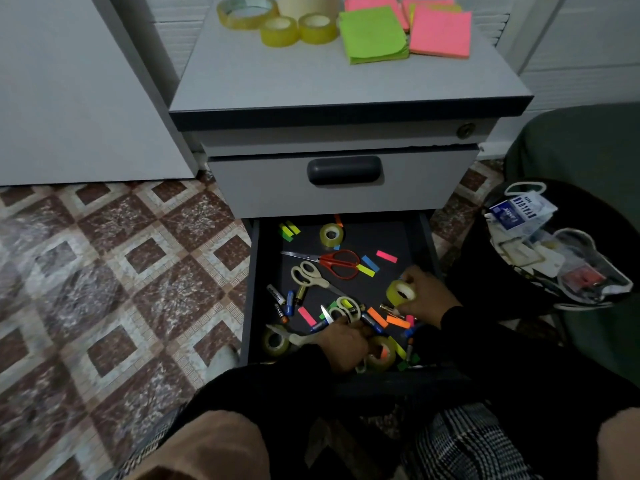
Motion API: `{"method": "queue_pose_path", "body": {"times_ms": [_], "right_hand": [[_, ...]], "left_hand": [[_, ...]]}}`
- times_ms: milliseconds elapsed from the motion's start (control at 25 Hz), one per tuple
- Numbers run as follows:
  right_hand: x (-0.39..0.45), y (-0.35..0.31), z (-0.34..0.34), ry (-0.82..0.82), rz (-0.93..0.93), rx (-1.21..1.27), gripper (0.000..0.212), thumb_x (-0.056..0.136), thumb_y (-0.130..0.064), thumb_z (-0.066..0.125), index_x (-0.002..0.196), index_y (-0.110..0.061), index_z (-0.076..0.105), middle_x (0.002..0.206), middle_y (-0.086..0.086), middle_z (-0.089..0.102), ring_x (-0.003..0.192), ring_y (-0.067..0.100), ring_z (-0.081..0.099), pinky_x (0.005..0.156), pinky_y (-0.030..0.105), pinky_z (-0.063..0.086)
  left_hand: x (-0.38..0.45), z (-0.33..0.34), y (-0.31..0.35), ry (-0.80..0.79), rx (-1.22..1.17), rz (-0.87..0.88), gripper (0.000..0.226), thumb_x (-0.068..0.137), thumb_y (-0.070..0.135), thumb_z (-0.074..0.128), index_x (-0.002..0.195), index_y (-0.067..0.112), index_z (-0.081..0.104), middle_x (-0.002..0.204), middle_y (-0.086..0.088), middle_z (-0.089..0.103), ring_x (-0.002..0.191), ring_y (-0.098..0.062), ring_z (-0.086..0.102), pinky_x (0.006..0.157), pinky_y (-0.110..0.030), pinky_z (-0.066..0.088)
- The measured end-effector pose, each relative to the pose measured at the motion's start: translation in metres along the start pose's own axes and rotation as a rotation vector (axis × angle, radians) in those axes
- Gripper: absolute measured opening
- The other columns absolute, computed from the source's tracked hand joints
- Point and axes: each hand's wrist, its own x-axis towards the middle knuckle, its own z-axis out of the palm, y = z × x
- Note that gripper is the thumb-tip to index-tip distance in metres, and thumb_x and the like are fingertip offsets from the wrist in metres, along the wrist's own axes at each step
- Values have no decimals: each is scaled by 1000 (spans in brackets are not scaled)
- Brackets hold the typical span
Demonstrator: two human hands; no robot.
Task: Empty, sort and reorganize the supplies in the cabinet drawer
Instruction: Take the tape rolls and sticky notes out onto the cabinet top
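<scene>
Open bottom drawer [254, 289] of scattered supplies; right hand [427, 294] with fingers clamped on a tape roll [400, 292], left hand [346, 344] gripping cream-handled scissors [346, 308].

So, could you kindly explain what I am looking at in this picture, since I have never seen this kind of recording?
There is no machine: a person wears a head camera looking down at their own two hands. The right hand holds a tape roll in its grip. The left hand reaches among scissors near the drawer's front. The open drawer also holds red-handled scissors, batteries and coloured flags. On the cabinet top lie more tape rolls and sticky-note pads.
</scene>
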Motion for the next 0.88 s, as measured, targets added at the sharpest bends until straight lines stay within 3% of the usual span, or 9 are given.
{"method": "queue_pose_path", "body": {"times_ms": [120,360,640,880], "right_hand": [[-6,0,-4,15,-11,5,69,74,-12,76,135,-19,45,129,19,39,116,35,49,94,26,39],[-20,-20,-14,62,-30,31,64,71,-8,77,128,-16,49,125,18,39,113,35,50,92,28,42],[-40,-53,-52,88,-135,-30,64,72,-5,73,129,-15,46,119,14,41,113,33,49,83,21,36],[-65,-95,-92,131,-240,-113,65,78,-11,71,135,-19,42,128,14,40,117,32,47,94,25,39]], "left_hand": [[-3,-7,3,72,23,-84,37,93,12,46,130,14,52,140,-13,40,127,-31,37,94,-40,36],[-27,-32,-16,56,-253,-299,37,93,6,44,128,15,53,137,-11,45,122,-30,47,96,-37,41],[-75,-65,-51,212,-434,-386,42,93,23,54,134,16,47,144,-7,36,124,-26,46,102,-31,38],[-123,-114,-77,454,-435,-444,36,88,28,62,120,11,58,131,-10,48,118,-27,50,93,-28,39]]}}
